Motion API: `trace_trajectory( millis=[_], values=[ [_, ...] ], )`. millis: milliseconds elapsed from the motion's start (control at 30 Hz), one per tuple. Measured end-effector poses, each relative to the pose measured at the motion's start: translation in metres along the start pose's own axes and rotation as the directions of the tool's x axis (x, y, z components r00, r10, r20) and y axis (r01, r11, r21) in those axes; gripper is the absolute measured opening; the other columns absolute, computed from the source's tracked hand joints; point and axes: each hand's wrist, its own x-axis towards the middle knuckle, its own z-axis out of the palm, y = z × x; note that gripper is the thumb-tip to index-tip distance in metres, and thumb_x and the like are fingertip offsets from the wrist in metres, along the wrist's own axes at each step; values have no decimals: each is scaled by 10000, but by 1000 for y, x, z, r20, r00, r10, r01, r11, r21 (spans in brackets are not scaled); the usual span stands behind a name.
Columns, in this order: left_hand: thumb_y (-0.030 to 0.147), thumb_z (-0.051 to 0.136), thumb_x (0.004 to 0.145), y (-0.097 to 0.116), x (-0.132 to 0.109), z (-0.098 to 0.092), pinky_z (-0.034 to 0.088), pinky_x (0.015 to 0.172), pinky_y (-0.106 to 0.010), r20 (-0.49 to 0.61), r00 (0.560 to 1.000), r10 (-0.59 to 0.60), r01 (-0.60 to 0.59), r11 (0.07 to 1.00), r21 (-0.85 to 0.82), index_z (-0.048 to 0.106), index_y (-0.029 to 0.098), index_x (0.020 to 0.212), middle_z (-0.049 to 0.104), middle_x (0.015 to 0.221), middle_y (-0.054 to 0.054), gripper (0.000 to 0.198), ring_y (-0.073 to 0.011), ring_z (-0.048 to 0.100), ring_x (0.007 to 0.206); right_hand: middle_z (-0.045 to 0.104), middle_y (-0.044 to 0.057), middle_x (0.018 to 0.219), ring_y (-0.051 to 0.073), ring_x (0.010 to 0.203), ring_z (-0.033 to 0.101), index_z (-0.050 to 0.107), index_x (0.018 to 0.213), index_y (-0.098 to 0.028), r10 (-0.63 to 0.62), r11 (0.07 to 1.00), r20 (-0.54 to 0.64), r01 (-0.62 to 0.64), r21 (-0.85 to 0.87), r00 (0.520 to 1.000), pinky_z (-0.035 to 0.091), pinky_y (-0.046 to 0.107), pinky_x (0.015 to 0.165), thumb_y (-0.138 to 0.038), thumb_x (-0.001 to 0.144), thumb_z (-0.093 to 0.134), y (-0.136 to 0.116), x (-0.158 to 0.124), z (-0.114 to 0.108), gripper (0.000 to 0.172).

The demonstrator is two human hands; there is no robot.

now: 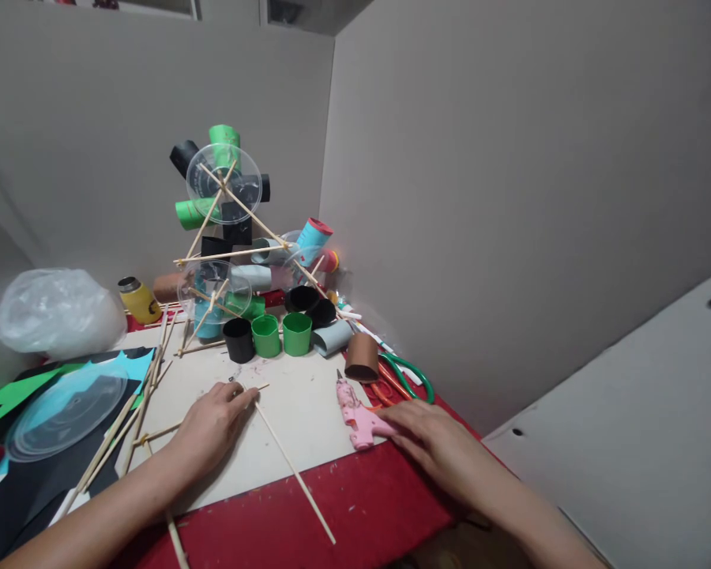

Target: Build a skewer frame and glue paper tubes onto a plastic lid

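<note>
My left hand [216, 419] is closed over the meeting ends of thin wooden sticks, fingertips pinched together at the joint. One wooden stick [296, 472] runs from these fingers toward the table's front edge; another stick [161, 431] passes behind the hand to a tied joint at the left. On the right, a pink hot glue gun [361, 423] rests on the white board, nozzle pointing away from me. My right hand [430, 435] has its fingers around the end of the gun's handle; part of the grip is hidden.
Behind stands a stick frame with clear plastic discs [223, 183] and coloured tubes. Green cups [297, 333], a black cup [238, 340] and a brown tube [362, 356] stand nearby. Green-handled scissors [411, 375] lie right; plastic lids [68, 411], loose sticks, and a yellow bottle [138, 300] sit left.
</note>
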Motion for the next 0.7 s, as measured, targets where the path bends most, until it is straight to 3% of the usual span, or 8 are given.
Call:
trace_trajectory(
  millis=[133, 267, 367, 433, 567, 700],
  values=[
    [143, 375, 940, -4, 2, 4, 499, 815, -391, 19, 1000, 15, -15, 999, 40, 588, 242, 1240, 631, 1042, -102, 381, -244, 577, 964, 694, 78, 1046, 226, 966, 621, 659, 1029, -225, -6, 1000, 4, 6, -14, 1000, 481, 392, 860, -366, 979, 438, -1, -2, -11, 266],
    [79, 378, 907, -8, 2, 4, 505, 822, -386, 25, 999, 31, -33, 998, 50, 590, 243, 1237, 633, 1063, -94, 425, -239, 575, 976, 678, 88, 1124, 221, 1021, 617, 625, 1132, -233, -53, 999, -136, 52, -7, 989, 481, 367, 880, -348, 958, 469, -11, 12, -36, 261],
    [26, 382, 862, -11, 1, 1, 511, 826, -383, 48, 998, 32, -34, 998, 52, 596, 241, 1234, 634, 1093, -90, 479, -241, 580, 994, 689, 90, 1065, 218, 928, 634, 650, 1094, -224, -9, 1000, -244, 3, -26, 970, 489, 353, 811, -316, 951, 442, -12, 42, -54, 269],
    [-4, 374, 835, -13, -1, 0, 515, 830, -379, 56, 998, 36, -38, 998, 50, 599, 240, 1235, 634, 1113, -88, 519, -239, 585, 1005, 688, 105, 1054, 236, 932, 631, 656, 1099, -186, 60, 996, -248, -73, -44, 967, 475, 357, 815, -276, 925, 467, -7, 69, -62, 273],
    [-10, 361, 833, -18, -7, 2, 524, 842, -370, 32, 999, 41, -43, 997, 57, 606, 254, 1235, 640, 1131, -82, 539, -229, 599, 1013, 699, 117, 1054, 252, 929, 640, 672, 1096, -156, 167, 984, -209, -177, -31, 964, 466, 339, 789, -235, 909, 499, 15, 122, -64, 267],
    [54, 405, 871, -23, -14, 8, 531, 860, -363, -5, 999, 44, -44, 997, 59, 596, 264, 1254, 638, 1170, -86, 476, -231, 599, 1048, 703, 103, 996, 231, 914, 643, 682, 1012, -142, 211, 977, -113, -213, -6, 971, 481, 349, 802, -191, 911, 532, 36, 156, -58, 188]
  ],
)
